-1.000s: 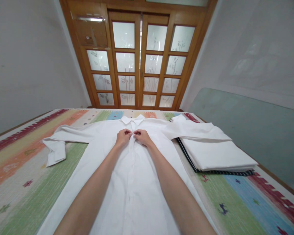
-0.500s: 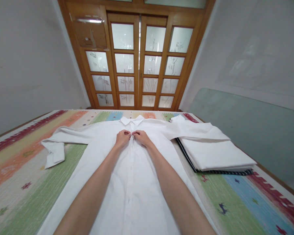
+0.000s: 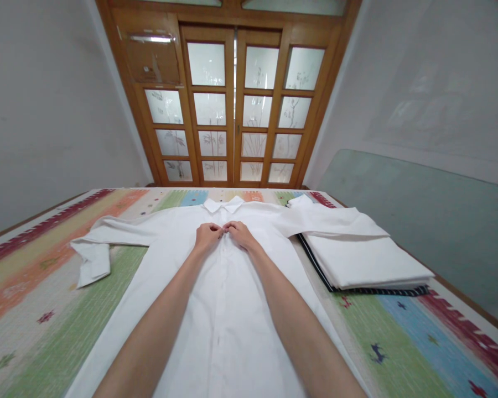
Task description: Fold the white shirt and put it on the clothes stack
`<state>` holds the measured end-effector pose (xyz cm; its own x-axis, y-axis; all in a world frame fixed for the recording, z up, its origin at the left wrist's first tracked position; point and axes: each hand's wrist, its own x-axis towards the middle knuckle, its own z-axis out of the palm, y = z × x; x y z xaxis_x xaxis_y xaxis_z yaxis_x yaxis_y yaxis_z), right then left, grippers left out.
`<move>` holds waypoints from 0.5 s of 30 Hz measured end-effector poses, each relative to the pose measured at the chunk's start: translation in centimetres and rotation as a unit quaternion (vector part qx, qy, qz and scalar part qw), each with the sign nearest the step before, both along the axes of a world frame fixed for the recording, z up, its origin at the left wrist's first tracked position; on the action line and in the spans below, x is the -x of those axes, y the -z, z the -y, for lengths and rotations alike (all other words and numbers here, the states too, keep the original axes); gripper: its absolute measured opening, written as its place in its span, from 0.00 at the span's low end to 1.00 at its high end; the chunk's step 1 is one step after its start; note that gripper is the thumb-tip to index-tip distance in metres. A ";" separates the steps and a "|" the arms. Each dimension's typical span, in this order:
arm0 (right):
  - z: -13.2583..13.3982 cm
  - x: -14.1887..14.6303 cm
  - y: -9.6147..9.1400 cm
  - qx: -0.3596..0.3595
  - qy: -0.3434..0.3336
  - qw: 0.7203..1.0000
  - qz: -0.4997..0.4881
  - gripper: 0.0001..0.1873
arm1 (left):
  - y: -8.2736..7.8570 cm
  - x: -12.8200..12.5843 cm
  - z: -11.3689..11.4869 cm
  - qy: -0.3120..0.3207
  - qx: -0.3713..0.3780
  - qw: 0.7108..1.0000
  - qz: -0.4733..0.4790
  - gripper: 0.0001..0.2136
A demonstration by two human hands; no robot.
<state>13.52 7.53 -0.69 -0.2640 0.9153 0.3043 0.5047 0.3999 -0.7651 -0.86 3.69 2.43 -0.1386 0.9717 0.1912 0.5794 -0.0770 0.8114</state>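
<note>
A white long-sleeved shirt [image 3: 236,309] lies spread face up, its collar [image 3: 223,205] pointing away from me. Just below the collar, my left hand [image 3: 208,236] pinches the front placket from the left side. My right hand [image 3: 238,233] pinches the same spot from the right, its fingertips almost touching those of the left. Whatever button sits between the fingers is too small to make out. The shirt's left-lying sleeve [image 3: 124,229] bends back at the cuff [image 3: 93,265]. Its other sleeve [image 3: 336,221] rests over a folded stack.
The stack of folded white cloth [image 3: 365,262], with a dark striped piece [image 3: 379,291] beneath, is to the right. A multicoloured patterned cover [image 3: 45,331] lies under everything. A pale green board [image 3: 419,221] stands along the right wall. Wooden glazed doors [image 3: 234,127] are beyond.
Both hands stay at the same place on the placket, with only slight finger movement. The fingertips have drawn a little closer together. The shirt lies as before.
</note>
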 end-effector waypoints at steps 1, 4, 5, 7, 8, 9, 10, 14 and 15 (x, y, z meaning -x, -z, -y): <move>-0.1 0.0 0.0 -0.005 0.000 1.000 0.004 0.16 | 0.0 0.1 0.0 -0.001 -0.002 1.000 -0.003 0.07; -0.3 0.0 0.2 -0.019 0.001 1.000 0.016 0.15 | 0.3 0.2 -0.2 -0.002 -0.012 1.000 -0.012 0.06; -0.4 0.0 0.2 -0.022 0.002 1.000 0.020 0.15 | 0.4 0.2 -0.2 -0.002 -0.017 1.000 -0.015 0.06; -0.4 0.0 0.3 -0.026 0.005 0.999 0.027 0.15 | 0.6 0.2 -0.2 0.000 -0.028 0.999 -0.020 0.06; -0.4 0.0 0.3 -0.028 0.007 0.999 0.031 0.14 | 0.6 0.2 -0.2 0.002 -0.033 0.999 -0.022 0.06; -0.3 0.0 0.3 -0.029 0.008 0.999 0.034 0.14 | 0.7 0.2 -0.2 0.003 -0.038 0.999 -0.024 0.06; -0.2 -0.1 0.3 -0.031 0.010 0.999 0.036 0.14 | 0.7 0.2 -0.2 0.005 -0.042 0.999 -0.025 0.05; 0.0 -0.1 0.3 -0.037 0.020 0.998 0.044 0.13 | 0.9 0.2 -0.3 0.016 -0.060 0.998 -0.030 0.05; 0.0 -0.1 0.2 -0.038 0.022 0.998 0.045 0.12 | 0.9 0.2 -0.3 0.019 -0.064 0.997 -0.030 0.05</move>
